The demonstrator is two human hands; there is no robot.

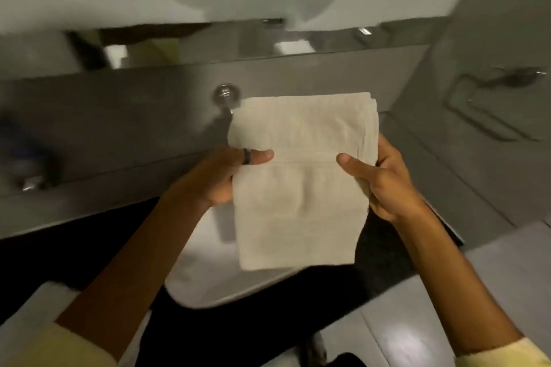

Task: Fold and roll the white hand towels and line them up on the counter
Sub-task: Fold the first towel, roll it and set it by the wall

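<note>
While both hands hold it up in the air, the folded white towel [301, 182] hangs flat between them, above the white sink basin [205, 271] and the dark table [44, 259] edge. Going L to R: the left hand [217, 179] has its grip closed on the towel's left edge, thumb on the front w/ a dark ring [248, 156] on it, fingers behind the cloth (not visible). The towel is a tall rectangle, several layers showing at its top right corner, a band crossing it approx. at thumb level. A round chrome fitting [226, 94] on the grey wall sits just beside its top left corner. The right hand [384, 179] pinches the right edge, grip closed, thumb in front. Pale yellow sleeves [507, 354] show at the bottom corners. The background is blurred.
</note>
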